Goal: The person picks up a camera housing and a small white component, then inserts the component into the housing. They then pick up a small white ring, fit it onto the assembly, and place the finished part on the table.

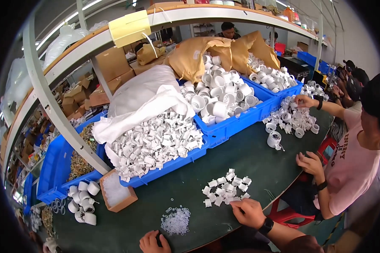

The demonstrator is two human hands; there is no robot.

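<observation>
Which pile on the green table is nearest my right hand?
The pile of boxy white plastic parts, beside your right hand; the translucent ring pile lies farther left.

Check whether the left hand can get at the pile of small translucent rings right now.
Probably yes: the left hand is by the near side of the green tabletop, close to the small translucent rings, and nothing visible stands between them.
</observation>
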